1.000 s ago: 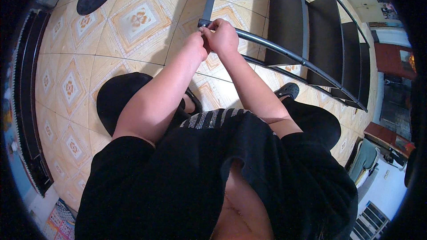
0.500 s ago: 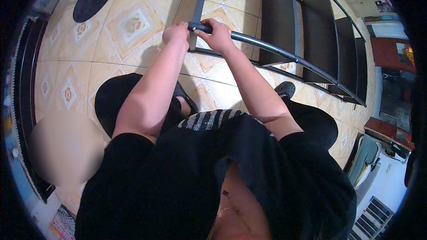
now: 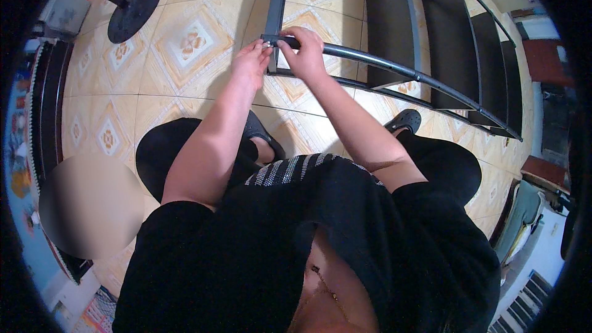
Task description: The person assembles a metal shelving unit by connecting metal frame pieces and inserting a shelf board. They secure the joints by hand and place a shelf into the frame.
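A black metal shelf rack with dark boards (image 3: 390, 21) lies on its side on the tiled floor. My right hand (image 3: 303, 53) is closed round the near end of its round black post (image 3: 364, 57), thumb resting on the corner joint. Just left of that joint, my left hand (image 3: 251, 65) has its thumb and fingers pinched together at the post's end. Something small and shiny shows at the fingertips, too small to name. From the corner a flat black bar (image 3: 277, 3) runs away from me.
A round black base with a pole (image 3: 135, 11) stands on the floor at far left. Someone's blurred head (image 3: 92, 206) is close at my left, near a dark wooden furniture edge (image 3: 52, 105). My shoes (image 3: 404, 121) are planted on the patterned tiles (image 3: 191, 43).
My left hand has drawn slightly down from the corner and turned, so its pinched fingertips now show. The right hand keeps its hold on the post. The whole view has shifted a little.
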Demonstrator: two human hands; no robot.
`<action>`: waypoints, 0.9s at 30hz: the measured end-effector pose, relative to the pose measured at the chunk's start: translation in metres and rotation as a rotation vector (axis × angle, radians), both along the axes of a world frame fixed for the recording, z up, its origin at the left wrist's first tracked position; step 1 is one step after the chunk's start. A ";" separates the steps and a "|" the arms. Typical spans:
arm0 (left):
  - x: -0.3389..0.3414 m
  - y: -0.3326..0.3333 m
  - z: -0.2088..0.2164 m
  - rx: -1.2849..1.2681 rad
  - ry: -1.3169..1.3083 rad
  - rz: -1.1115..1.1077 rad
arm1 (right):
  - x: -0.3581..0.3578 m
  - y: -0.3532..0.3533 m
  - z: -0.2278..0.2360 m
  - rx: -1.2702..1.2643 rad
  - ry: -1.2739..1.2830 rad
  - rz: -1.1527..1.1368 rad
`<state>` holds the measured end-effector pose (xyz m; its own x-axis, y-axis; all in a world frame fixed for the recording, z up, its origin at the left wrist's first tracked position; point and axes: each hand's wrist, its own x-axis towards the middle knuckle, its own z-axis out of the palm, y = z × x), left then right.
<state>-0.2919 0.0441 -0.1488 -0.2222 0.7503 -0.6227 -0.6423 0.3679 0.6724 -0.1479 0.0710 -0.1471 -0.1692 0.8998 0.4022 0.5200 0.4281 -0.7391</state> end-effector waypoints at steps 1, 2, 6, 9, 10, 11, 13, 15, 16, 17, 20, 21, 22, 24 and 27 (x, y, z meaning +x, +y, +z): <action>-0.002 0.000 -0.004 -0.001 0.020 -0.002 | -0.002 -0.010 0.006 -0.010 -0.042 -0.072; -0.001 0.000 -0.006 -0.003 0.038 -0.010 | -0.001 -0.019 0.009 -0.022 -0.087 -0.151; 0.000 -0.003 -0.016 0.037 0.042 -0.071 | -0.017 -0.018 -0.001 -0.521 0.273 -0.072; -0.008 -0.003 -0.026 0.034 0.073 -0.085 | -0.033 -0.014 -0.009 -0.605 0.490 -0.106; -0.010 -0.001 -0.030 0.036 0.063 -0.061 | -0.037 -0.014 -0.012 -0.695 0.625 -0.115; -0.011 -0.001 -0.029 0.037 0.051 -0.034 | -0.042 -0.016 -0.011 -0.785 0.758 -0.123; -0.009 0.000 -0.030 -0.085 0.003 -0.034 | -0.046 -0.020 -0.011 -0.924 0.941 -0.121; -0.010 0.001 -0.035 -0.184 -0.044 -0.061 | -0.051 -0.026 -0.019 -1.023 1.030 -0.171; -0.010 0.000 -0.037 -0.173 -0.080 -0.060 | -0.054 -0.028 -0.022 -1.073 1.073 -0.197; -0.006 -0.002 -0.038 -0.163 -0.116 -0.058 | -0.054 -0.028 -0.023 -1.053 1.012 -0.187; -0.007 0.000 -0.037 -0.136 -0.163 -0.054 | -0.053 -0.022 -0.020 -1.170 1.081 -0.207; -0.011 0.000 -0.035 -0.111 -0.188 -0.083 | -0.053 -0.020 -0.014 -1.225 1.082 -0.241; -0.013 0.000 -0.034 -0.085 -0.213 -0.113 | -0.053 -0.020 -0.014 -1.246 1.099 -0.249; -0.016 0.000 -0.040 -0.126 -0.185 -0.131 | -0.055 -0.018 -0.014 -1.282 1.135 -0.262; -0.016 -0.003 -0.043 -0.171 -0.139 -0.163 | -0.056 -0.020 -0.015 -1.309 1.120 -0.223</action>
<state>-0.3083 0.0410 -0.1915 -0.0104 0.6504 -0.7595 -0.6468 0.5749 0.5011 -0.2036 0.0514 -0.1622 -0.1787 0.6642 -0.7259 -0.4833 -0.7019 -0.5232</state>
